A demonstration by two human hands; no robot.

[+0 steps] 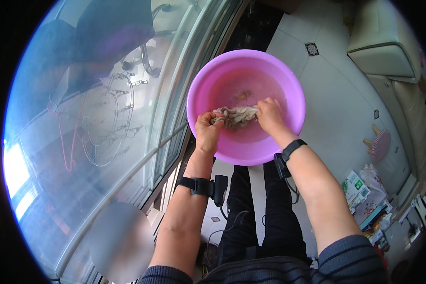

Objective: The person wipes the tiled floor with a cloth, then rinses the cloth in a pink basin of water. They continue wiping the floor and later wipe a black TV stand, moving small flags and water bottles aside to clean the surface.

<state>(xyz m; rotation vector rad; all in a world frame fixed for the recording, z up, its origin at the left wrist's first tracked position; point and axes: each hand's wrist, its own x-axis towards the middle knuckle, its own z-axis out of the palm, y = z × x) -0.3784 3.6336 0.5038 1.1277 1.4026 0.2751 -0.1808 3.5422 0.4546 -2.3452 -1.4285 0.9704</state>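
Observation:
A wet, greyish-white cloth [237, 115] is stretched sideways between my two hands, bunched and twisted. My left hand [208, 129] grips its left end, thumb and fingers closed around it. At the other end, my right hand [269, 115] holds the cloth with bent fingers. Both hands are inside the rim of a round pink-purple plastic basin [247, 55], over cloudy water [248, 80]. A small brownish patch [243, 95] shows in the water beyond the cloth; I cannot tell what it is.
Left of the basin runs a framed glass sliding door [170, 106]. Behind the glass hang a clip drying rack [108, 117] and a pink hanger [65, 142]. A beige leather sofa [383, 56], a small striped stool [380, 145] and a pile of boxes and bags [367, 198] stand on the right.

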